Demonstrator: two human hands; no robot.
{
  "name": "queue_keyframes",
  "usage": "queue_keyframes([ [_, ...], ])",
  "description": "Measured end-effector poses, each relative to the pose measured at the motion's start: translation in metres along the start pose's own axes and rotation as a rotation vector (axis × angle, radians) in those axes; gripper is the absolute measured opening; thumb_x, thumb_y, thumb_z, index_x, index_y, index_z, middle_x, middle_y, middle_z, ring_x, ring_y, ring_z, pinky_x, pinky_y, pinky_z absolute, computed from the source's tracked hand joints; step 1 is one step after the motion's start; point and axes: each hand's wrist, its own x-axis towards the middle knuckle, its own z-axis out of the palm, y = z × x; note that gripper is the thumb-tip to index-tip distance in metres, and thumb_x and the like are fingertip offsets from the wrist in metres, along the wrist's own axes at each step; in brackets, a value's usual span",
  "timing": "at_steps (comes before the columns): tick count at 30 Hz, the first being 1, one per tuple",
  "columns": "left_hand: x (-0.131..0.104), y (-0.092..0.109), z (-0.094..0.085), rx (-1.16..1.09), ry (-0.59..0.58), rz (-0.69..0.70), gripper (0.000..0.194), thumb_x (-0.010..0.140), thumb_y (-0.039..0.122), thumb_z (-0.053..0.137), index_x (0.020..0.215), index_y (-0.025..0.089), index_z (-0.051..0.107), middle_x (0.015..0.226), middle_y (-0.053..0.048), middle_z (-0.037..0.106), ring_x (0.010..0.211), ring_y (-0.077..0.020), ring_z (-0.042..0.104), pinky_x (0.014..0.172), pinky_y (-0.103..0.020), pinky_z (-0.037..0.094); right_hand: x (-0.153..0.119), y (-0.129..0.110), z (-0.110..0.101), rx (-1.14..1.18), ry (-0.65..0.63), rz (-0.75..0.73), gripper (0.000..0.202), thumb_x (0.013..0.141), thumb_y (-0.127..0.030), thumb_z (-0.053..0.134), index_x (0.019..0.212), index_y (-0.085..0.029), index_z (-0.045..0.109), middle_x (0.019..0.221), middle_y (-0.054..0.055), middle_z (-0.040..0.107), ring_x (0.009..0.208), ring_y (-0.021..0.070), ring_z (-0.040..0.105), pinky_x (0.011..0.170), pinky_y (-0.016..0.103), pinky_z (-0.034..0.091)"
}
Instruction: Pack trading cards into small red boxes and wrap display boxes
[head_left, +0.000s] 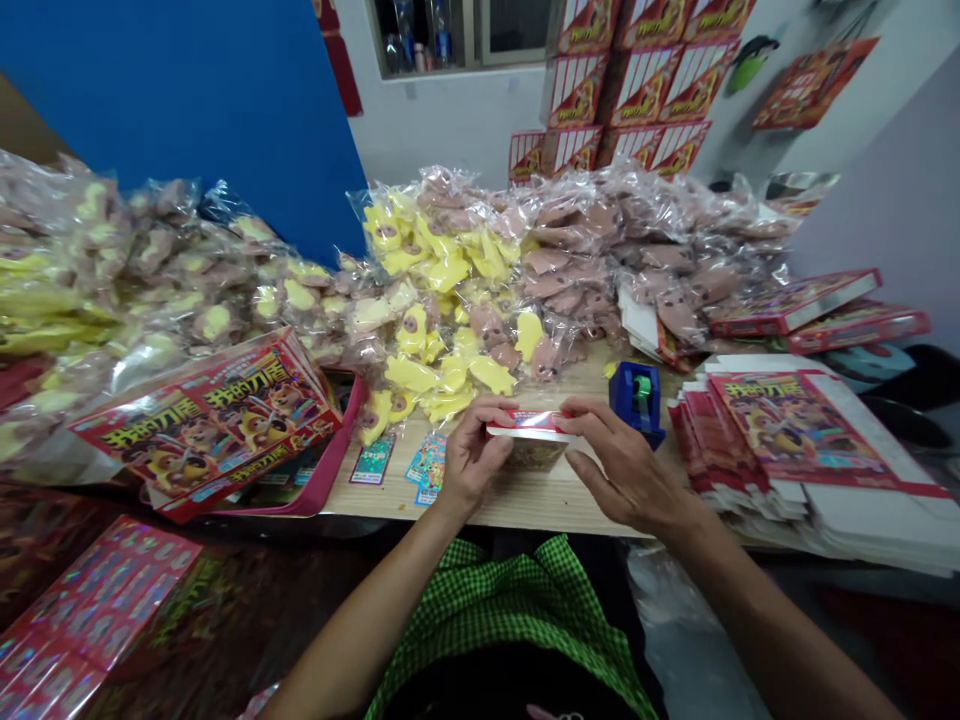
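Over the wooden table I hold a small flat box (pixel 531 424), its red and white edge turned up and its broader side hanging below. My left hand (pixel 478 450) grips the left end, thumb in front and fingers behind. At the right end, my right hand (pixel 616 462) has its fingers along the top corner and its thumb lower down. Left of my hands lie a green card (pixel 372 460) and a few blue picture cards (pixel 427 466). A blue tape dispenser (pixel 636 400) stands just beyond my right hand.
Bagged yellow (pixel 442 255) and pinkish-brown toys (pixel 570 235) are heaped along the back. Printed red boxes (pixel 217 420) sit on a pink tray (pixel 330 470) at left. Flattened cartons (pixel 810 425) are stacked at right. More boxes (pixel 637 85) rise against the wall.
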Motion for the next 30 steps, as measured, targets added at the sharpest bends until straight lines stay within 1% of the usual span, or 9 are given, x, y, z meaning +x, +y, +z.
queue_keyframes([
  [3,-0.001,0.003,0.006,0.039,0.034,-0.04,0.021,0.098,0.039,0.064,0.111,0.023,0.06,0.112,-0.008,0.07,0.104,-0.0214,0.067,0.092,-0.038,0.057,0.0,-0.001,0.0,-0.019,-0.01,0.021,0.016,0.105,-0.016,0.043,0.119,-0.019,0.051,0.117,0.015,0.06,0.112,0.0284,0.061,0.091,0.043,0.056],
  [6,0.0,0.002,0.008,0.023,0.062,-0.057,0.031,0.098,0.036,0.066,0.126,0.024,0.059,0.11,-0.006,0.072,0.096,-0.0189,0.07,0.084,-0.033,0.059,0.004,-0.002,0.002,-0.004,0.034,0.08,0.016,0.106,-0.016,0.044,0.12,-0.02,0.048,0.107,0.011,0.062,0.096,0.0251,0.063,0.081,0.039,0.056],
  [8,0.002,0.001,0.006,0.056,0.053,-0.026,0.028,0.098,0.034,0.068,0.124,0.024,0.064,0.107,-0.006,0.074,0.095,-0.0185,0.07,0.085,-0.033,0.058,0.006,-0.003,0.002,-0.002,0.036,0.089,0.013,0.105,-0.015,0.044,0.116,-0.021,0.049,0.101,0.009,0.062,0.089,0.0236,0.063,0.076,0.036,0.054],
  [11,0.009,0.003,-0.003,0.115,-0.026,0.099,0.014,0.098,0.028,0.068,0.109,0.024,0.075,0.104,-0.005,0.076,0.096,-0.0179,0.071,0.086,-0.034,0.057,0.009,-0.004,-0.001,-0.016,0.009,0.065,0.011,0.105,-0.013,0.043,0.104,-0.022,0.049,0.097,0.008,0.063,0.088,0.0232,0.063,0.073,0.035,0.052],
  [14,0.018,0.006,-0.013,0.116,-0.135,0.203,0.015,0.097,0.02,0.067,0.106,0.025,0.078,0.104,-0.005,0.076,0.095,-0.0165,0.071,0.083,-0.032,0.058,0.012,-0.006,-0.008,-0.045,-0.03,0.051,0.014,0.107,-0.015,0.041,0.098,-0.022,0.05,0.097,0.009,0.064,0.09,0.0233,0.064,0.077,0.036,0.052],
  [20,0.027,0.013,-0.02,0.173,-0.244,0.182,0.018,0.098,0.018,0.064,0.108,0.023,0.078,0.104,-0.008,0.076,0.096,-0.0172,0.072,0.081,-0.034,0.06,0.022,-0.006,-0.019,-0.107,-0.137,0.043,0.021,0.106,-0.017,0.038,0.088,-0.021,0.049,0.079,0.004,0.058,0.066,0.0184,0.054,0.06,0.032,0.044],
  [22,0.027,0.013,-0.021,0.182,-0.252,0.196,0.02,0.098,0.018,0.063,0.11,0.025,0.078,0.104,-0.007,0.076,0.095,-0.0165,0.072,0.08,-0.033,0.061,0.019,-0.007,-0.018,-0.139,-0.15,0.012,0.021,0.105,-0.015,0.038,0.09,-0.02,0.051,0.083,0.006,0.061,0.072,0.0205,0.058,0.063,0.034,0.047],
  [27,0.025,0.01,-0.034,0.248,-0.347,0.301,0.03,0.099,0.017,0.064,0.126,0.028,0.073,0.119,-0.008,0.075,0.106,-0.0173,0.072,0.089,-0.037,0.062,0.002,-0.008,-0.015,-0.126,-0.11,-0.082,0.016,0.104,-0.012,0.041,0.112,-0.016,0.055,0.114,0.016,0.065,0.106,0.0263,0.063,0.087,0.04,0.057],
  [30,0.026,0.012,-0.041,0.307,-0.432,0.348,0.033,0.098,0.018,0.066,0.13,0.029,0.07,0.125,-0.009,0.073,0.111,-0.018,0.071,0.091,-0.037,0.062,0.0,-0.01,-0.016,-0.035,-0.082,-0.045,0.017,0.103,-0.009,0.042,0.113,-0.016,0.054,0.112,0.014,0.064,0.105,0.0243,0.063,0.086,0.036,0.057],
])
